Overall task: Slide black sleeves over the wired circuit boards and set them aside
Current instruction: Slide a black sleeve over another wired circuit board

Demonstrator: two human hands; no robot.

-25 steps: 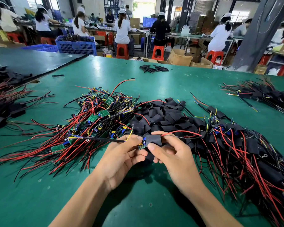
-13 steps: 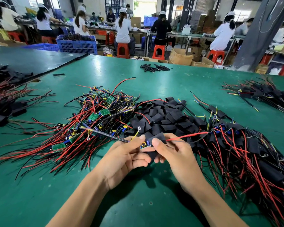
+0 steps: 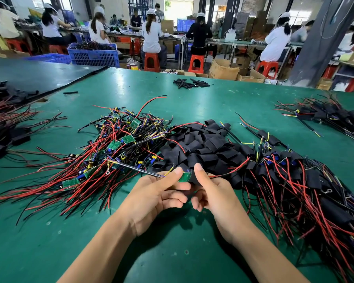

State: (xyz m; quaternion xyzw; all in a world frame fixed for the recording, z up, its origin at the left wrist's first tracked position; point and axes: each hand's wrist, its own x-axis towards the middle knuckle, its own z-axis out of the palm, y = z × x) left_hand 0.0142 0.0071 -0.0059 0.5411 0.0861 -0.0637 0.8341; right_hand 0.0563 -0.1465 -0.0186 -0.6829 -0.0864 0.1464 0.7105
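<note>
Working just on the near side of the heap of loose black sleeves [image 3: 198, 146], above the worktop [image 3: 172, 252]: pinching a green circuit board [image 3: 184, 176] between thumb and fingers of the left hand [image 3: 157, 193], and gripping one black sleeve [image 3: 193, 180] in the right hand [image 3: 215, 193], thumb laid along its mouth. Looks like mid-insertion, with only a corner of the board showing at the sleeve's edge; cannot tell how deep. To do it well: keep the mouth squeezed open, hold the board flat and in line with it, let the red wire [image 3: 229, 172] running off rightward from the right hand lead out through the far end, and draw the sleeve over the board rather than ramming the board in, to avoid catching a component on the edge. Keep the black cable [image 3: 131, 167] trailing left of the heap lifted off the tangle of bare boards [image 3: 119, 144] lying there, to avoid dragging neighbours along on a snagged lead. Right of the heap and touching it, a spread of sleeved boards [image 3: 294, 180], probably the place for this one once covered; lay it down without hooking the ring terminals [image 3: 328, 190] there. Farther right of the heap, well apart, another bundle [image 3: 331, 117]; beyond the heap, a small cluster of thin black tubes [image 3: 190, 83]; far left of it, more wired pieces [image 3: 6, 127]. Behind the heap, off the worktop, people [image 3: 151, 35] seated on red stools [image 3: 151, 62].
</note>
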